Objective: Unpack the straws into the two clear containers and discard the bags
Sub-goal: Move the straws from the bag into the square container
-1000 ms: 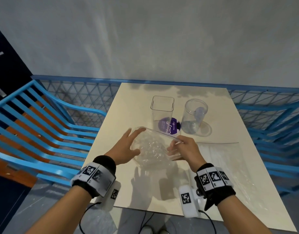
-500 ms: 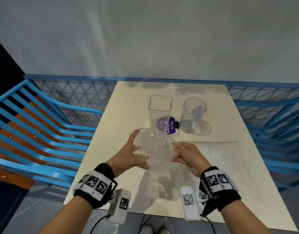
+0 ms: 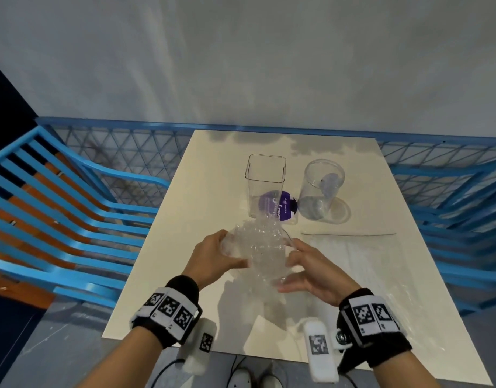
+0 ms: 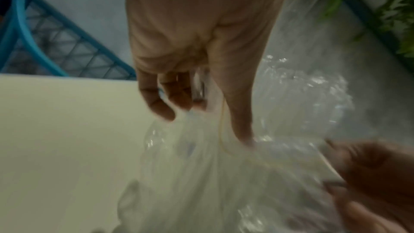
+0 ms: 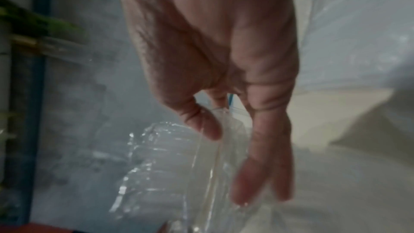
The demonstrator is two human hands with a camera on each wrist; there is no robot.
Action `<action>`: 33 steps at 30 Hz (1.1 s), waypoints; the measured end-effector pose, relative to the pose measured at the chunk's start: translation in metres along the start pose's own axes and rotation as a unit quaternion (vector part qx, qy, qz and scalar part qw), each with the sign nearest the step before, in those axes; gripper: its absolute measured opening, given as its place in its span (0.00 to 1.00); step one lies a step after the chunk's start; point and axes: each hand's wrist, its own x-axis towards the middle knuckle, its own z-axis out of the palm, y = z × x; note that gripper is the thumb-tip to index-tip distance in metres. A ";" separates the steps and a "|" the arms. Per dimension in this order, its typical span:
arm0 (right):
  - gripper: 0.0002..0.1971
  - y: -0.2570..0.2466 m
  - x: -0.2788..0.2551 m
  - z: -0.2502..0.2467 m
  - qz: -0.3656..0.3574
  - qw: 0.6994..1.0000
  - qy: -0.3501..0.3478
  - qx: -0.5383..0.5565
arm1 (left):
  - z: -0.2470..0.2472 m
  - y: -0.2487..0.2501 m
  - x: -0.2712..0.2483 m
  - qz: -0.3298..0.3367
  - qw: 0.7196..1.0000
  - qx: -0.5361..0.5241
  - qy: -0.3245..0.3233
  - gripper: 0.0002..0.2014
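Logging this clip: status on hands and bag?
Both hands, left and right, grip crumpled clear bag above table. Containers beyond, unobstructed.

left hand (image 3: 213, 257): above the tabletop near its front edge, fingers curled, thumb forward, gripping the crumpled bag (image 3: 259, 247) from its left | right hand (image 3: 311, 271): opposite, thumb and fingers pinching the bag's right side, palm inward | forearms: reach in from the front edge, banded wrists level

Head cam looks down over table (image 3: 168, 247); both wrist cams close-up, sharing crumpled bag (image 3: 258, 247).
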 end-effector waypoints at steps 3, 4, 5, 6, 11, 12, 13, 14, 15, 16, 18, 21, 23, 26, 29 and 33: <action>0.21 -0.004 0.002 -0.006 -0.041 0.995 0.055 -0.069 | -0.018 -0.008 0.007 0.001 0.990 0.098 -0.102 0.48; 0.21 -0.004 0.004 -0.006 -0.037 0.993 0.062 -0.089 | -0.022 -0.009 0.008 0.011 0.987 0.097 -0.131 0.52; 0.20 -0.003 0.006 -0.006 -0.025 0.992 0.065 -0.110 | -0.022 -0.009 0.007 0.035 0.984 0.083 -0.157 0.55; 0.19 -0.001 0.009 -0.003 -0.011 0.989 0.061 -0.135 | -0.020 -0.009 0.005 0.058 0.980 0.063 -0.179 0.56; 0.20 0.009 0.023 0.002 0.012 0.981 0.068 -0.179 | 0.009 -0.015 0.000 0.063 0.976 -0.069 -0.195 0.49; 0.19 0.009 0.024 0.000 0.007 0.984 0.076 -0.163 | 0.013 -0.019 0.000 0.057 0.979 -0.066 -0.182 0.46; 0.18 0.010 0.025 -0.004 -0.004 0.985 0.090 -0.146 | 0.016 -0.021 0.000 0.052 0.984 -0.061 -0.161 0.43; 0.17 0.009 0.025 -0.007 -0.021 0.986 0.112 -0.126 | 0.017 -0.021 0.000 0.048 0.988 -0.067 -0.130 0.40; 0.17 0.008 0.025 -0.010 -0.042 0.985 0.138 -0.097 | 0.016 -0.020 0.001 0.050 0.992 -0.074 -0.090 0.39; 0.18 0.006 0.024 -0.013 -0.064 0.984 0.156 -0.064 | 0.014 -0.017 0.001 0.056 0.993 -0.091 -0.051 0.37; 0.20 0.000 0.021 -0.019 -0.114 0.982 0.147 -0.013 | 0.010 -0.010 0.003 0.064 0.990 -0.122 0.012 0.33; 0.23 -0.006 0.028 -0.022 -0.140 0.984 0.113 0.005 | 0.010 -0.010 0.009 0.069 0.988 -0.124 0.059 0.29; 0.24 -0.001 0.043 -0.021 -0.102 0.987 0.120 -0.035 | 0.015 -0.018 0.011 0.031 0.993 -0.096 0.059 0.36; 0.24 0.007 0.062 -0.021 -0.048 0.982 0.130 -0.129 | 0.024 -0.029 0.012 0.003 0.997 -0.072 0.029 0.35; 0.24 0.000 0.068 -0.024 -0.097 0.964 0.137 -0.205 | 0.019 -0.027 0.017 0.011 0.997 -0.063 0.041 0.32; 0.24 -0.032 0.074 -0.009 -0.255 0.856 0.194 -0.405 | -0.007 -0.024 0.038 0.035 0.991 -0.065 0.109 0.29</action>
